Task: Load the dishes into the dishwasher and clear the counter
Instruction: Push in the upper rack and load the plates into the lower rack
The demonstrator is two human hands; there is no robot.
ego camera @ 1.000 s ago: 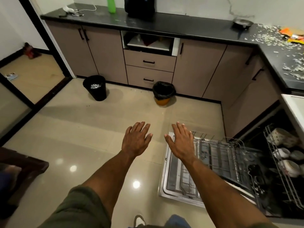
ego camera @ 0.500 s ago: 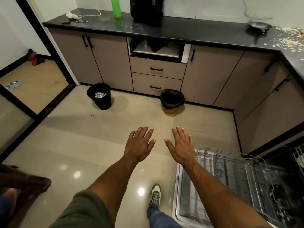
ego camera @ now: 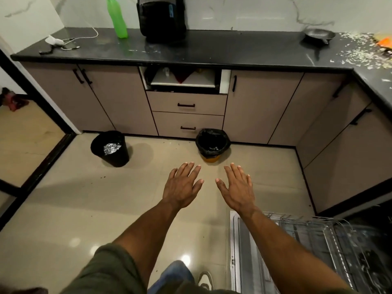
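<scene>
My left hand and my right hand are stretched out in front of me over the floor, palms down, fingers straight, holding nothing. The open dishwasher sits at the lower right with its wire rack pulled out over the lowered door. A small black pan rests on the black counter at the far right. White scraps and an orange wrapper litter the counter's corner.
A green bottle, a black backpack and a white cable stand on the counter's left part. Two bins are on the floor: a black one and a bag-lined one. An open drawer is above two closed ones.
The view has swung left and up, away from the dishwasher; its loaded upper rack has left the frame. Both hands stay spread and empty, now further from the rack.
</scene>
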